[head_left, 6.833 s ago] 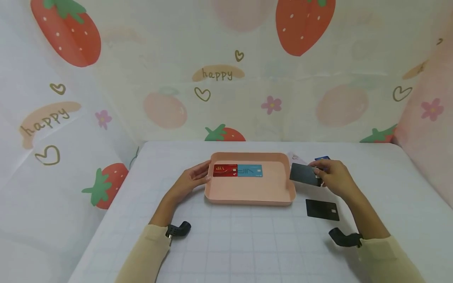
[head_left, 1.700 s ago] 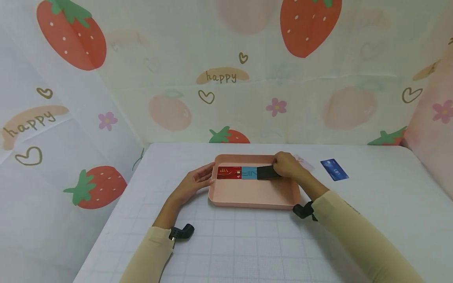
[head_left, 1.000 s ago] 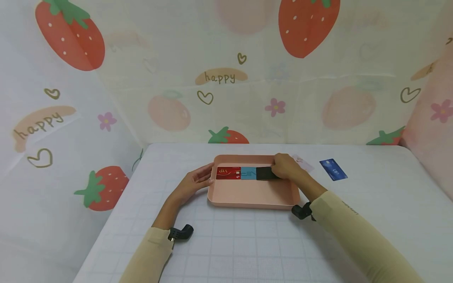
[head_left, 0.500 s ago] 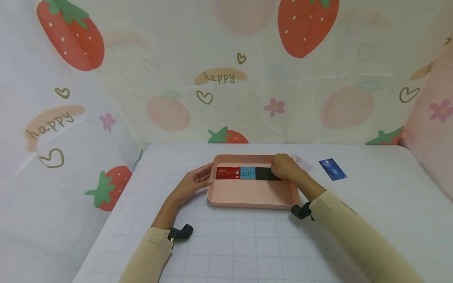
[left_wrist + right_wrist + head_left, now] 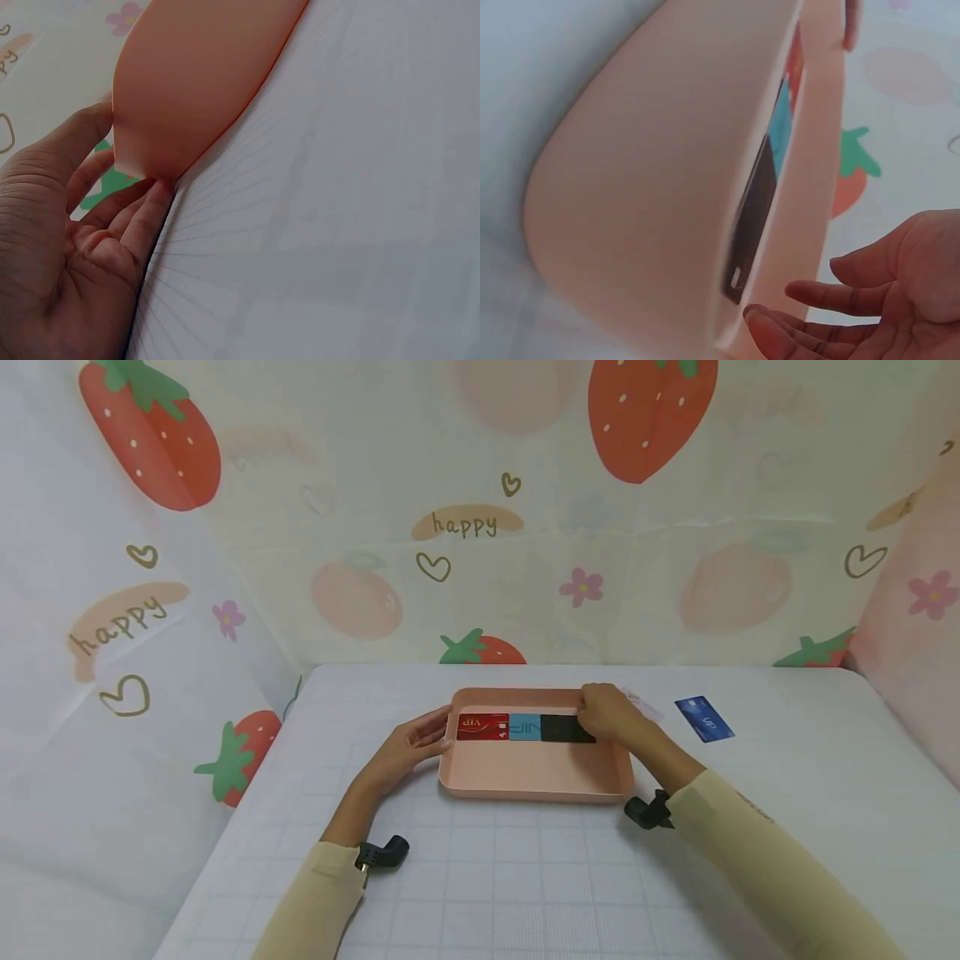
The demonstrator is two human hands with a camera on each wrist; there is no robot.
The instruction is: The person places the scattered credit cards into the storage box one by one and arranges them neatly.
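A shallow peach tray (image 5: pixel 510 768) lies on the table. Along its back half runs a row of cards: a red VIP card (image 5: pixel 482 727) at left, a light blue card (image 5: pixel 525 727) in the middle, a black card (image 5: pixel 562 728) overlapping the blue one. My left hand (image 5: pixel 405 747) holds the tray's left end, thumb at the rim, fingers against the wall. Over the right back of the tray is my right hand (image 5: pixel 611 714). In the right wrist view its fingers (image 5: pixel 832 300) are spread apart beside the black card's chip end, with nothing between them.
A dark blue card (image 5: pixel 704 719) lies on the table right of the tray. A pale pinkish card (image 5: pixel 643 703) is partly hidden behind my right hand. The white table (image 5: pixel 487 877) meets a strawberry-print backdrop at the back.
Several seconds ago my right hand held a dark grey card and a black card lay on the table; both have left those places. Lately my right hand has drawn slightly off the tray's black card.
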